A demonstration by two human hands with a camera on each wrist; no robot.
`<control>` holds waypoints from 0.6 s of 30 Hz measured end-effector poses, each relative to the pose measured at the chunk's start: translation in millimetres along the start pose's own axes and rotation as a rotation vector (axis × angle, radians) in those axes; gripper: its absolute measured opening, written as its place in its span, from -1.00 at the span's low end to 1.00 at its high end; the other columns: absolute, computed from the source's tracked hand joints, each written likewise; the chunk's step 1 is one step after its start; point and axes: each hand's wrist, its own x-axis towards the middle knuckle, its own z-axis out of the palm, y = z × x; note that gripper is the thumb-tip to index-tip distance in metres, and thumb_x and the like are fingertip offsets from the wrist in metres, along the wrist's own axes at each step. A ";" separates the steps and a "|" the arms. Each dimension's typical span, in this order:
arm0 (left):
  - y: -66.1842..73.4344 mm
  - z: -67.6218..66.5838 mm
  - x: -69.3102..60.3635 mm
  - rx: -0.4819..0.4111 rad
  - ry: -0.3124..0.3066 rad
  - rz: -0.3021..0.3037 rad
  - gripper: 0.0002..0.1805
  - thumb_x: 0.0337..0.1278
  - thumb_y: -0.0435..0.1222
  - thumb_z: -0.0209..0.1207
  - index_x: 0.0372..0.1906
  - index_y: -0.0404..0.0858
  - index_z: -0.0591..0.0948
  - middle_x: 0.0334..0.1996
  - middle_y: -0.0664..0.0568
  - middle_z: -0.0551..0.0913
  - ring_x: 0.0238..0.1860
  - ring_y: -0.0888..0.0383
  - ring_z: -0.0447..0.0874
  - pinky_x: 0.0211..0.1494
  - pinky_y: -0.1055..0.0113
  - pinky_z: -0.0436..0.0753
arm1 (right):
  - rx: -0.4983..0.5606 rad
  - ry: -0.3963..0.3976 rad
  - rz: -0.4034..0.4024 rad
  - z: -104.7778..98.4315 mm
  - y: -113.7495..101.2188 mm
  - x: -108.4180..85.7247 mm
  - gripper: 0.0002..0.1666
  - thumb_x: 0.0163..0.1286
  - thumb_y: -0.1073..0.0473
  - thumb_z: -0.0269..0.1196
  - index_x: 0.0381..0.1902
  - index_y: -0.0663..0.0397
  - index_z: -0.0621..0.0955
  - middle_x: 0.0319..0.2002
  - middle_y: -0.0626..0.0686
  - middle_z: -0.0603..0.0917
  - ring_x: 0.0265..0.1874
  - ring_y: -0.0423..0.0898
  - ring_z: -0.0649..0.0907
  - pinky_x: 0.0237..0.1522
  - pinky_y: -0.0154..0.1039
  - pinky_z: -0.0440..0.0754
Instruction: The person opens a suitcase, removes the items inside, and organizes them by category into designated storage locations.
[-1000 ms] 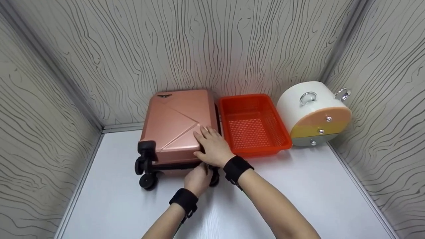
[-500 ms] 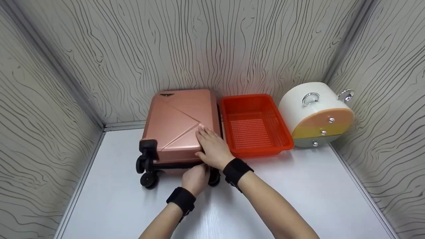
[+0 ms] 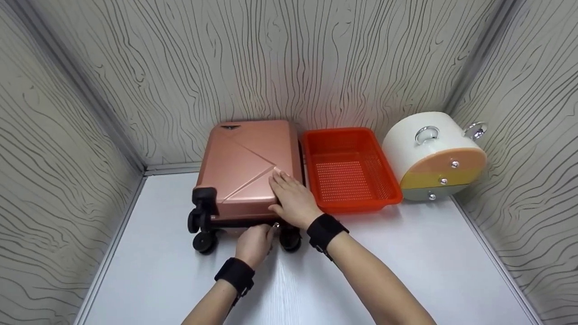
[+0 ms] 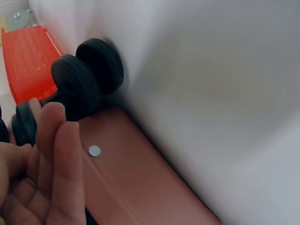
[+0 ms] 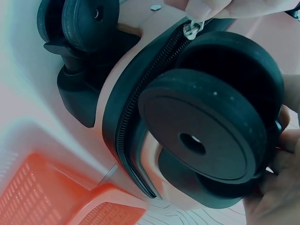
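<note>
Silver, the pull (image 5: 191,31) is pinched in the left hand (image 3: 254,246) beside a wheel (image 3: 290,239), its zip (image 5: 127,115) running crosswise along the near end of the case (image 3: 250,158), the right hand (image 3: 294,201) resting straight-fingered on top.

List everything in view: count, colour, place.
suitcase: one, rose pink, left
casters: four, black, suitcase's near end
zipper: one, black, suitcase's edge
zipper pull: one, silver, near edge
basket: one, red, middle
drawer box: one, white with orange, yellow, green drawers, right
knobs: three, silver, drawer fronts
ring handles: two, silver, drawer box
table: one, white, underneath
walls: three, pale, around
wristbands: two, black, wrists
forearms: two, bare, foreground
left hand: one, bare, at zipper pull
right hand: one, bare, on suitcase
</note>
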 end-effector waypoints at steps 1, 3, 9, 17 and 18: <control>-2.5 -1.1 -1.0 0.008 0.007 -0.004 -0.64 0.50 -0.17 0.14 -0.52 -0.10 0.62 -0.83 0.37 0.43 -0.78 0.36 0.40 -0.54 0.26 0.51 | -0.001 -0.003 -0.001 0.0 0.0 -0.1 -0.04 0.47 -0.21 0.25 0.60 0.17 0.20 0.59 0.13 0.12 0.58 0.07 0.09 0.55 -0.04 0.05; -7.5 -3.4 -2.8 0.015 0.023 -0.010 -0.64 0.50 -0.16 0.15 -0.53 -0.08 0.62 -0.82 0.37 0.44 -0.79 0.38 0.40 -0.54 0.27 0.51 | -0.003 -0.008 -0.001 -0.4 0.2 -0.5 -0.03 0.47 -0.22 0.24 0.60 0.16 0.19 0.59 0.13 0.11 0.58 0.07 0.08 0.55 -0.04 0.05; -20.3 -9.3 -6.2 0.045 0.051 -0.011 -0.61 0.49 -0.11 0.16 -0.58 0.00 0.59 -0.80 0.38 0.44 -0.77 0.39 0.39 -0.58 0.29 0.47 | 0.001 0.010 -0.005 -0.8 0.9 -1.9 -0.05 0.49 -0.20 0.24 0.59 0.18 0.20 0.59 0.14 0.12 0.58 0.08 0.10 0.55 -0.05 0.03; -35.8 -14.0 -14.0 0.051 0.111 -0.009 -0.64 0.49 -0.10 0.17 -0.50 -0.09 0.66 -0.77 0.36 0.46 -0.75 0.36 0.41 -0.59 0.28 0.45 | -0.006 0.014 -0.007 1.9 0.2 -2.8 -0.05 0.49 -0.21 0.23 0.59 0.17 0.20 0.59 0.14 0.12 0.58 0.07 0.09 0.55 -0.07 0.02; -37.9 -14.6 -14.8 0.059 0.125 -0.006 -0.65 0.48 -0.11 0.18 -0.50 -0.10 0.66 -0.77 0.36 0.46 -0.74 0.35 0.42 -0.59 0.27 0.46 | -0.009 0.014 -0.006 2.3 0.1 -2.6 -0.05 0.49 -0.21 0.23 0.59 0.17 0.21 0.59 0.13 0.12 0.58 0.07 0.09 0.55 -0.07 0.02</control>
